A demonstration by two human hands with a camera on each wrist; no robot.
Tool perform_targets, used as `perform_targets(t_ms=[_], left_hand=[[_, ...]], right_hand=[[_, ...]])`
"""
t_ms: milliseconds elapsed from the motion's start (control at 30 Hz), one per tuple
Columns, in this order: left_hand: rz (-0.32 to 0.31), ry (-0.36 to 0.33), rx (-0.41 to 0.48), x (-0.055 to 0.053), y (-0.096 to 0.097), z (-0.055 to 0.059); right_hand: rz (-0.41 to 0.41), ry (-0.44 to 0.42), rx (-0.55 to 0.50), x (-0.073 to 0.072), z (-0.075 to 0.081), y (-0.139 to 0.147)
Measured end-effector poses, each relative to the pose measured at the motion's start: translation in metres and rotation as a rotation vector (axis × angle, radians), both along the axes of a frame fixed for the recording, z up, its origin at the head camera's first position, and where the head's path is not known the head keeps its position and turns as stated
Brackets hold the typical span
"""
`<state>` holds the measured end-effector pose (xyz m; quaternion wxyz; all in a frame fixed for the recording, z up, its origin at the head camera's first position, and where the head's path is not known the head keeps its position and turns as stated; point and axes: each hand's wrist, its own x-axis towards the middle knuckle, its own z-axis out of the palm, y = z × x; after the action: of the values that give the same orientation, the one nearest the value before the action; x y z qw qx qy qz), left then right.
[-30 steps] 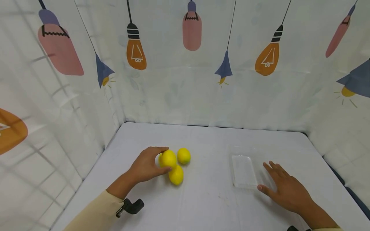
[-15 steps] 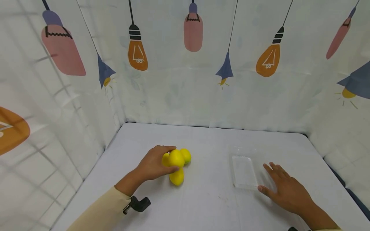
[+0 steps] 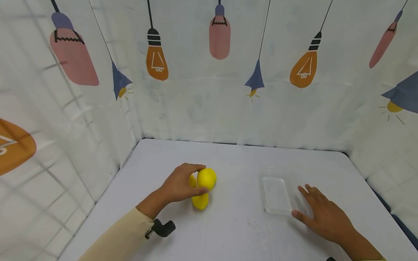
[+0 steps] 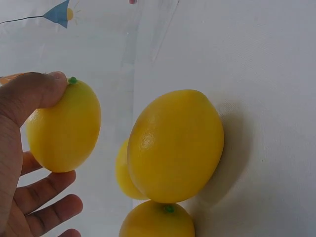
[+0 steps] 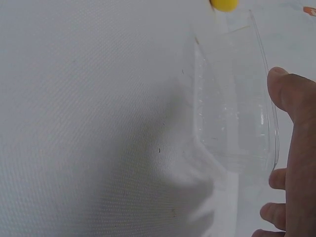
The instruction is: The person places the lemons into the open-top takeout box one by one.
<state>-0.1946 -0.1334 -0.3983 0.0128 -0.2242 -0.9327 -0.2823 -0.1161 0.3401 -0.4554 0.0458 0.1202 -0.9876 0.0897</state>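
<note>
My left hand holds a yellow lemon with a green stem tip between thumb and fingers, raised over a small group of lemons. In the left wrist view a large lemon rests on the table, with another lemon below it and a third partly hidden behind. From the head, the held lemon covers part of the group; a lemon shows in front. My right hand lies with fingers spread beside a clear plastic container, its thumb close to the rim; contact is unclear.
A white cloth covers the table. Patterned white curtains with printed lamps stand along the back and sides. A wide stretch of tabletop lies between the lemons and the container.
My left hand has moved to the right with the lemon, passing over the others and now hiding the far right one. The right hand and container have stayed in place.
</note>
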Motion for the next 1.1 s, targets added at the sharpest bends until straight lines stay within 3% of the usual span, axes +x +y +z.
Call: perform_targets(t_ms=[500,1100], left_hand=[[-0.020,0.000,0.026,-0.004,0.018,-0.001],[-0.059,-0.056,0.037,-0.004,0.034,0.000]], right_hand=[[0.017,0.022,-0.003,0.001,0.000,0.000],[-0.005,-0.004,-0.010,0.003,0.003,-0.004]])
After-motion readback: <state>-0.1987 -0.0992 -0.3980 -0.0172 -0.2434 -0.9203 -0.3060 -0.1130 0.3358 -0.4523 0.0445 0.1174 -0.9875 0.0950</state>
